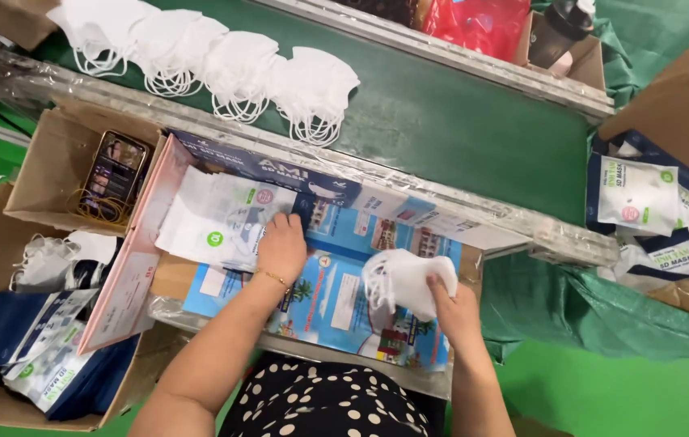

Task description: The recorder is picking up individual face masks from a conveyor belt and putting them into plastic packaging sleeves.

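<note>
Resting palm-down, the left hand (281, 247) presses its fingers on a stack of white pouches (217, 217) that lies at the left end of the work surface (336, 299), a board covered in blue printed sheets; whether the fingers pinch the top pouch cannot be told. Just right of it, the right hand (456, 311) is clenched around a bunch of white masks (403, 279), held above the middle of the board. Beyond the board's far edge runs a green conveyor (458, 129) with a row of loose masks (215, 61) at its left end. A cardboard box (49, 174) at the left holds a phone (115, 170) and rubber bands (102, 212).
</note>
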